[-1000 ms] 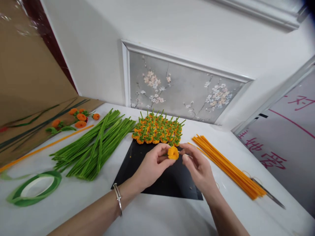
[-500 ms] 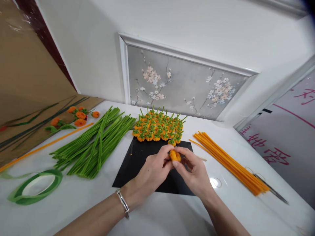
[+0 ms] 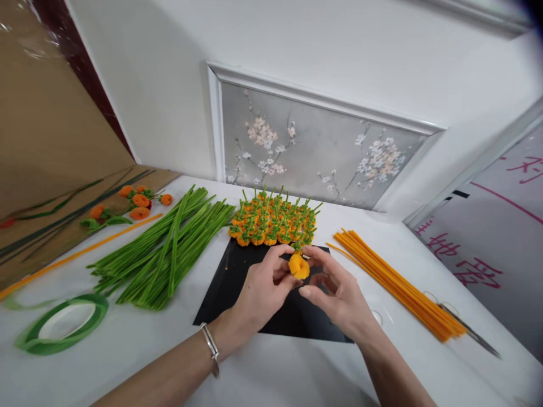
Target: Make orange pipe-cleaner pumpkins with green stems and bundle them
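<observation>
A yellow-orange pipe-cleaner flower is held in front of me, its round petals and small centre turned towards me. My left hand pinches it from the left with curled fingers. On the other side, my right hand has its thumb apart from its forefinger, the fingertips close to the petals' right edge; whether they touch is hard to tell. Just beyond the held flower stands a similar orange flower head with green stem piece. Beneath both hands lies a black mat.
Behind the mat stand rows of orange flower heads with green stems. Green pipe cleaners and a green tape roll lie left, near finished orange flowers. Right are orange pipe cleaners and a pointed metal tool.
The flower has turned from a side view to show its open face. My right thumb has come off the petals, and the right fingers have spread.
</observation>
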{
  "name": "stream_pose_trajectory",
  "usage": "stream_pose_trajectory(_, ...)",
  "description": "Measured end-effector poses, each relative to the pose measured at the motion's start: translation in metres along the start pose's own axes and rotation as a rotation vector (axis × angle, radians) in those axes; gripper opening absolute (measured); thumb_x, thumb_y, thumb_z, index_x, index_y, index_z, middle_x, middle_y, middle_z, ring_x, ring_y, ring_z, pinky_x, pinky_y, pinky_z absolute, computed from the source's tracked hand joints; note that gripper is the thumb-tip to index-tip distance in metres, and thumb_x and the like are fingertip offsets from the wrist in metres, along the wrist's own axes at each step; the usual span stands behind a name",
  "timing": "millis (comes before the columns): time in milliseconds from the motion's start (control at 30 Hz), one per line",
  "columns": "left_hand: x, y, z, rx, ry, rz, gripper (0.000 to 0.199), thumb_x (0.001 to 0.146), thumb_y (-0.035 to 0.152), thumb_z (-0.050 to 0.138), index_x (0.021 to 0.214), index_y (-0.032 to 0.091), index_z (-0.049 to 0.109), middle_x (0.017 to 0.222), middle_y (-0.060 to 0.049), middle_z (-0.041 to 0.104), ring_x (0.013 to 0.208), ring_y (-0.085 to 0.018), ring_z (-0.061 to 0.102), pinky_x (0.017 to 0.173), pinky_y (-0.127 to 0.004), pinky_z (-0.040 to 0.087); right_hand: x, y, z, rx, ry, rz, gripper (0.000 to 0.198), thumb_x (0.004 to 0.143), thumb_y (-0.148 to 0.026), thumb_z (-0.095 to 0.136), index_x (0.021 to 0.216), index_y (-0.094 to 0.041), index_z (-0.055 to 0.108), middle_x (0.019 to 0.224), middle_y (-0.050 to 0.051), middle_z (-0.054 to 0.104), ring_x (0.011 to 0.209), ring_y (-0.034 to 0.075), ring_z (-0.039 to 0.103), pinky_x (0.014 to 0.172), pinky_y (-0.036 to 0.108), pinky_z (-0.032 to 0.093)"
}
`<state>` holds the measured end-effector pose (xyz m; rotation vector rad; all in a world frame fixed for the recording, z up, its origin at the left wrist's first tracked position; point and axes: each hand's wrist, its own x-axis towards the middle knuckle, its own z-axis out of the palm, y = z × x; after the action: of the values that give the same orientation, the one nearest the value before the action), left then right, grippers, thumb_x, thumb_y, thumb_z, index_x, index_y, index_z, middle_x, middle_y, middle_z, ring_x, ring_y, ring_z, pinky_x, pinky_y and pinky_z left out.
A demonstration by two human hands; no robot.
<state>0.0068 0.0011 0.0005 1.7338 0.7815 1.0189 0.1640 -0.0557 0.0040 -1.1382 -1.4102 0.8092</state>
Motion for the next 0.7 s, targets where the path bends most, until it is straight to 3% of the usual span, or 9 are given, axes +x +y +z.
stream_pose_trajectory(100,0.002,0.002,0.0,-0.132,0.008,-0.042,0.034,0.08,0.013,0.056,0.111,0.024,0.049,0.087,0.002,0.072,0.075,-0.016,0.073,0.07,-0.026,0.059,0.002,0.0,-0.005,0.009,0.016,-0.028,0.056,0.076,-0.026,0.073,0.127,-0.031,0.052,0.125,0.006,0.057,0.105,0.02,0.055,0.069,0.026,0.052)
stream_pose_trajectory(233,-0.001,0.004,0.003,-0.075,0.008,-0.05,0.034,0.08,0.013,0.057,0.111,0.023,0.049,0.087,0.002,0.073,0.076,-0.016,0.072,0.069,-0.026,0.059,0.002,-0.001,-0.003,-0.069,0.019,-0.056,0.045,0.08,-0.027,0.069,0.123,-0.028,0.057,0.114,0.006,0.062,0.096,0.019,0.06,0.067,0.026,0.053)
stream_pose_trajectory(333,-0.003,0.006,0.005,-0.068,-0.096,-0.081,0.036,0.082,0.018,0.059,0.116,0.024,0.049,0.087,0.001,0.073,0.073,-0.016,0.072,0.067,-0.026,0.059,0.001,-0.002,-0.003,-0.168,0.027,-0.056,0.028,0.085,-0.026,0.062,0.113,-0.024,0.063,0.102,0.005,0.066,0.086,0.018,0.063,0.07,0.028,0.054)
stream_pose_trajectory(467,-0.004,0.012,0.005,-0.107,-0.267,-0.131,0.033,0.088,0.026,0.053,0.121,0.023,0.048,0.082,-0.001,0.07,0.059,-0.015,0.07,0.049,-0.022,0.056,0.002,-0.002,-0.006,-0.173,0.013,-0.052,0.023,0.091,-0.028,0.054,0.111,-0.022,0.062,0.097,0.005,0.067,0.08,0.016,0.065,0.071,0.029,0.056)
stream_pose_trajectory(567,-0.002,0.017,0.002,-0.19,-0.307,-0.156,0.028,0.094,0.032,0.044,0.12,0.021,0.047,0.084,-0.002,0.065,0.057,-0.014,0.069,0.044,-0.02,0.053,0.003,-0.002,-0.008,-0.158,0.019,-0.087,0.022,0.091,-0.027,0.053,0.112,-0.022,0.06,0.094,0.005,0.065,0.074,0.014,0.064,0.067,0.027,0.057)
stream_pose_trajectory(700,0.0,0.019,-0.001,-0.225,-0.335,-0.181,0.031,0.095,0.032,0.042,0.122,0.018,0.046,0.079,-0.003,0.063,0.061,-0.017,0.071,0.047,-0.021,0.054,0.003,-0.006,-0.008,-0.262,0.043,-0.234,0.021,0.088,-0.019,0.057,0.107,-0.024,0.066,0.107,0.007,0.059,0.085,0.015,0.063,0.068,0.026,0.059)
